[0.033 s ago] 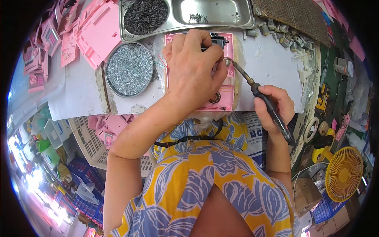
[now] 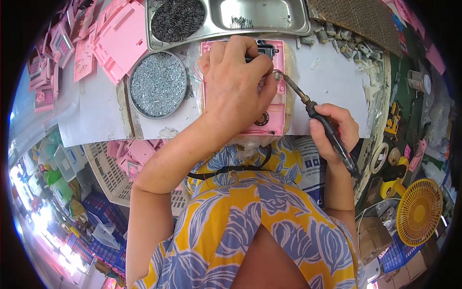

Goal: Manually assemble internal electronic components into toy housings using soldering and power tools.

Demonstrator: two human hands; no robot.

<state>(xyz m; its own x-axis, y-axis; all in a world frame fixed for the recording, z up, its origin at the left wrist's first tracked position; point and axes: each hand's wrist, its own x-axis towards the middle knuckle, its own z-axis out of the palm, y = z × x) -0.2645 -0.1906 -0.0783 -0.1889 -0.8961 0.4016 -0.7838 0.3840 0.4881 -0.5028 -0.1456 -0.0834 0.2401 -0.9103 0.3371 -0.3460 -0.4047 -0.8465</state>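
Observation:
A pink plastic housing (image 2: 277,113) lies in front of me on a padded, plastic-wrapped rest. Across its upper part arches my left hand (image 2: 236,79), with thumb and forefinger pinched close to a small metal part (image 2: 277,76); whatever they grip is hidden. My right hand (image 2: 344,132) holds a soldering iron (image 2: 314,111) by its black handle. Its tip reaches that small metal part, beside the left fingertips. Below sits a round black part (image 2: 262,119) with thin wires. A black component (image 2: 265,48) shows at the housing's top, partly covered by my fingers.
A round dish (image 2: 158,84) of silver screws stands left of the housing. Behind is a metal tray (image 2: 260,31) with dark screws and springs. Pink casings (image 2: 120,43) pile up at far left, small motors (image 2: 344,48) at right. A yellow fan (image 2: 418,212) stands lower right.

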